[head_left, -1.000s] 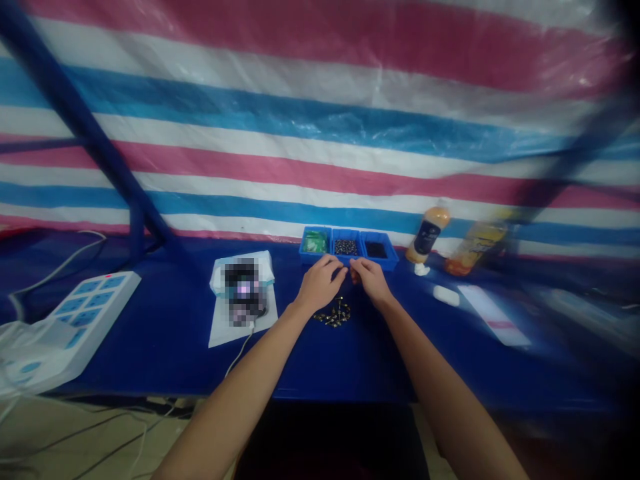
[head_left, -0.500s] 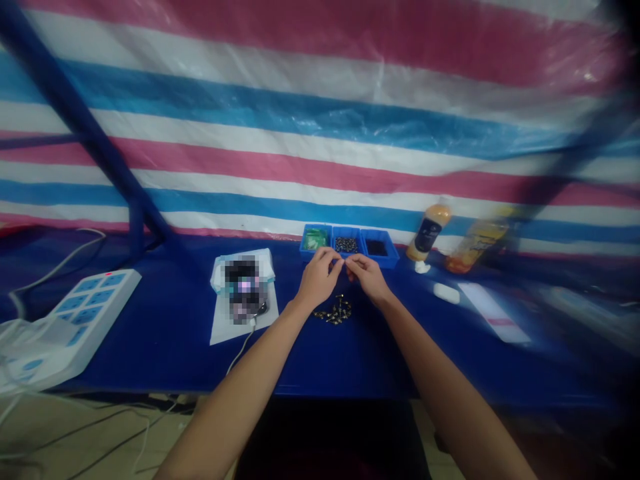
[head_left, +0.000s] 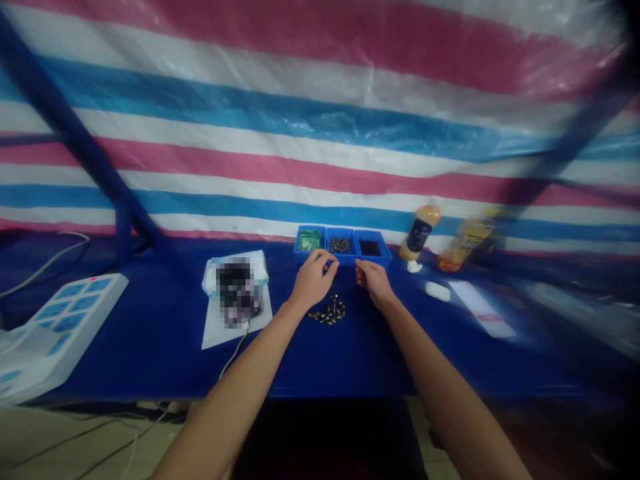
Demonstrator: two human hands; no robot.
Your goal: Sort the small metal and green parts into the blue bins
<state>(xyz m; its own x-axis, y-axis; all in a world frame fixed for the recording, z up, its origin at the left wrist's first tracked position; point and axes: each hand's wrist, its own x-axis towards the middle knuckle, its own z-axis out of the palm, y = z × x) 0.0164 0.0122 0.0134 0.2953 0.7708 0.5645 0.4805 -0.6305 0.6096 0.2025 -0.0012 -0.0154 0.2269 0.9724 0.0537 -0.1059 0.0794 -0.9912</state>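
My left hand point(head_left: 314, 279) hovers over the table just in front of the small blue bins, thumb and fingertips drawn close together. Anything between them is too small to make out. To its right, my right hand point(head_left: 374, 281) has its fingers curled in a pinch, and what they hold, if anything, is hidden. A gap separates the two hands. Below and between them lies a loose pile of small metal fittings point(head_left: 330, 312). Behind stand three joined bins: one with green packets point(head_left: 309, 240), one with small metal parts point(head_left: 341, 245), one with dark pieces point(head_left: 370, 248).
Right of the bins stand two drink bottles point(head_left: 420, 232) point(head_left: 465, 243), a crumpled tissue point(head_left: 414, 267), a white case point(head_left: 437, 291) and a phone point(head_left: 481, 309). At left are a blurred-out device on paper point(head_left: 213, 327) with a cable, and a power strip point(head_left: 75, 327).
My hands, which met at the fingertips, have come apart, the left shifting slightly left. The whole view has shifted a little.
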